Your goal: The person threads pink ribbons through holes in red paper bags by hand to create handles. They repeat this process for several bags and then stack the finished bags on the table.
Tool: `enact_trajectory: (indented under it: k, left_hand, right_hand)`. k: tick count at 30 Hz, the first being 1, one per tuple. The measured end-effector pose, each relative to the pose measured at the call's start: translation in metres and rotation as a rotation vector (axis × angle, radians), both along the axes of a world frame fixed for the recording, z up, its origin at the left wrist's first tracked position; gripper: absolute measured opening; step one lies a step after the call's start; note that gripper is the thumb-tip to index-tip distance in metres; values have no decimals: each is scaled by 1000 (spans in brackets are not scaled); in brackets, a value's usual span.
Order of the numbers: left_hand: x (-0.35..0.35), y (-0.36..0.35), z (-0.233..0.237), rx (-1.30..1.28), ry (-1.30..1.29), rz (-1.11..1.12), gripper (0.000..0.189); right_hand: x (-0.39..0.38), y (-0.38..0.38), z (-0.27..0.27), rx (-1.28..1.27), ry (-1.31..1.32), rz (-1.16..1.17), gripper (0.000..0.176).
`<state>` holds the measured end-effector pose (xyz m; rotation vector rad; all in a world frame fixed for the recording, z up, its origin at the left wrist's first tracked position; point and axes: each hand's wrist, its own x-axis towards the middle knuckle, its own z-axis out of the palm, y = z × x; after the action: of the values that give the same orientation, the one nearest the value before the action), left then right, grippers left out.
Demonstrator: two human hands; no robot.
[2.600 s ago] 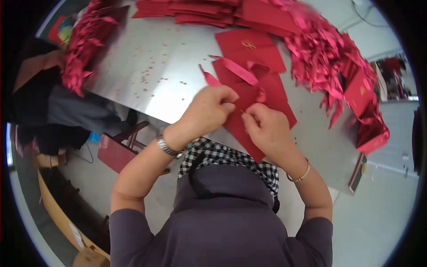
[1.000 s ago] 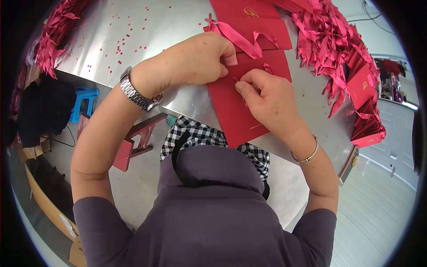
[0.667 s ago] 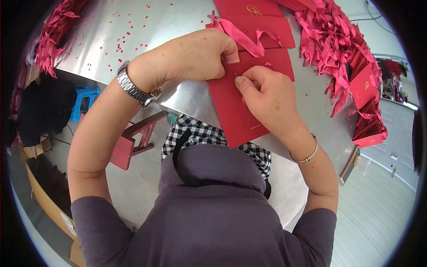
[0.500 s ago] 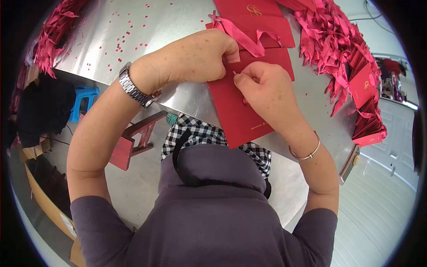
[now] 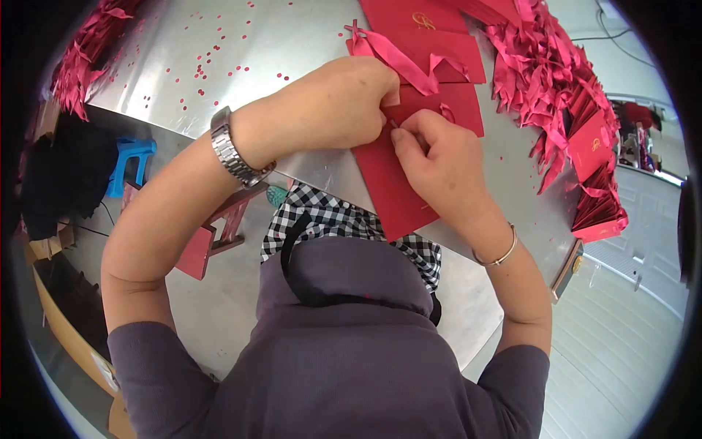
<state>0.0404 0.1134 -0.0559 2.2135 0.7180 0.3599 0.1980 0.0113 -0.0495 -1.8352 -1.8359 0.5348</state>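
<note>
A flat red paper bag [image 5: 398, 194] with small gold print lies over the table's front edge, beneath both hands. My left hand [image 5: 340, 102] is closed above its left side, fingers curled down; what they grip is hidden. Close beside it, my right hand [image 5: 442, 157] pinches the end of a narrow pink-red ribbon between thumb and forefinger. A small ribbon loop [image 5: 447, 112] shows just behind the right knuckles. Beyond the hands, a wider pink ribbon [image 5: 398, 58] lies across another red bag [image 5: 464, 55].
Piled red bags with ribbons [image 5: 537, 73] cover the table's right side. More ribbons [image 5: 80, 66] hang at the left edge. Red paper dots [image 5: 201, 73] are scattered on the metal table [image 5: 292, 36]. A red wooden stool [image 5: 197, 252] and blue stool [image 5: 131, 164] stand below.
Both hands have shifted slightly right and toward me, still close together. The ribbon loop now shows behind my right hand.
</note>
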Motion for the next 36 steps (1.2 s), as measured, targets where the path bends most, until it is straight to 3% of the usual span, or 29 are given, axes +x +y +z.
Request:
enact_trajectory:
  k: [15,24,27,36]
  left_hand:
    - [-9,21,18,-327,114,-99,14]
    - [-9,20,15,-306,91,-94,13]
    - [-8,19,11,-193,83,-106,12]
    - [-7,16,9,-230,51,-103,10]
  right_hand:
    - [4,0,-2,-92,205,-64,16]
    - [2,-1,-1,-15,134,16,16]
    - [1,1,2,-52,116,42,14]
    - [-1,21,7,-272,248,-40,22]
